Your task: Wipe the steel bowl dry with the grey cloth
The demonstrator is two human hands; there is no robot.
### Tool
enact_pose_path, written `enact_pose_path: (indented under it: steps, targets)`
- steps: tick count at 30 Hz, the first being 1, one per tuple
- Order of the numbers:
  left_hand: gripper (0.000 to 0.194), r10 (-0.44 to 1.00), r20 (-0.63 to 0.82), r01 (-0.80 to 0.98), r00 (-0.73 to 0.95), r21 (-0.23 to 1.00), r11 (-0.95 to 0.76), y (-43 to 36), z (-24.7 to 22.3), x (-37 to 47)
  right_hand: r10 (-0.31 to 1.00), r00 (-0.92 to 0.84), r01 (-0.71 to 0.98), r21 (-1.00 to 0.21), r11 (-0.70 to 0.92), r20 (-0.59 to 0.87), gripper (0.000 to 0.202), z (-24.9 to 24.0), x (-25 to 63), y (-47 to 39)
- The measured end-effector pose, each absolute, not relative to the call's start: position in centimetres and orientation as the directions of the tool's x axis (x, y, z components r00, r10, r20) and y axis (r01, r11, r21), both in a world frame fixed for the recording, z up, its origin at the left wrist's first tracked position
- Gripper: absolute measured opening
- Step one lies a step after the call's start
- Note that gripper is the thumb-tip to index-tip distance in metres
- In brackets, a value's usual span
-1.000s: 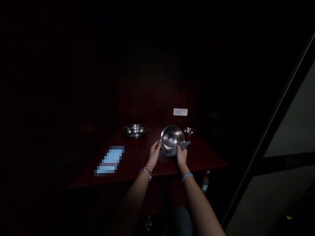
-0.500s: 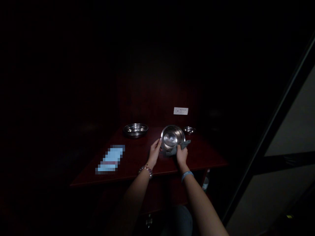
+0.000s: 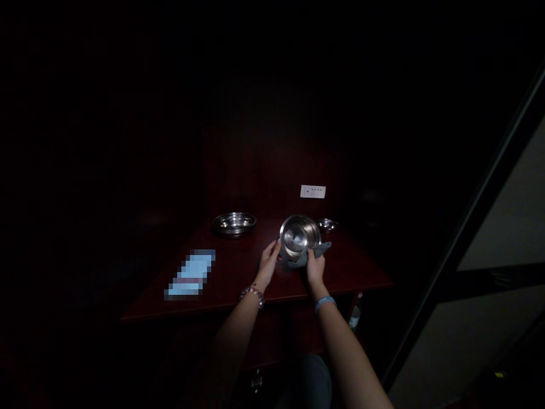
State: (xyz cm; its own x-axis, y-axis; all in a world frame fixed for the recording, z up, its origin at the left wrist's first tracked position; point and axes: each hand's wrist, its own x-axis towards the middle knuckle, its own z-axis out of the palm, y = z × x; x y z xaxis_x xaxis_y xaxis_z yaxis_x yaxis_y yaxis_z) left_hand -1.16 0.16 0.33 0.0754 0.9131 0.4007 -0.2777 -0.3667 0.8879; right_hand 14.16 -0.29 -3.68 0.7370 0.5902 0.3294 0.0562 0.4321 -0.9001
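A shiny steel bowl point(image 3: 296, 236) is tilted with its inside toward me, held above the dark red table point(image 3: 238, 278). My left hand point(image 3: 269, 261) grips its left rim, thumb at the edge and fingers behind. A grey cloth point(image 3: 301, 260) lies over the bowl's lower right rim. My right hand point(image 3: 315, 267) is closed on this cloth and presses it against the rim, with one end of it sticking out to the right. The fingers under the cloth are hidden.
Stacked steel bowls point(image 3: 234, 224) stand at the back left, and a small steel bowl point(image 3: 327, 225) at the back right. A blurred light-blue flat item point(image 3: 191, 275) lies at the left. The wall holds a white socket point(image 3: 313, 192). Below the tabletop is a bottle point(image 3: 355, 315).
The bowl has shifted very slightly up and to the right in the picture. Both hands keep their hold, and the cloth stays on the lower right rim.
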Motion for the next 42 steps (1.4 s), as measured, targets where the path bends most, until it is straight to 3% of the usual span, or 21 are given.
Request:
enact_pose_path:
  steps: [42]
  targets:
    - [0.065, 0.902, 0.426, -0.307, 0.065, 0.869, -0.388, 0.25, 0.18, -0.97, 0.61, 0.726, 0.005, -0.889, 0.458, 0.318, 0.024, -3.46, 14.29, -0.44]
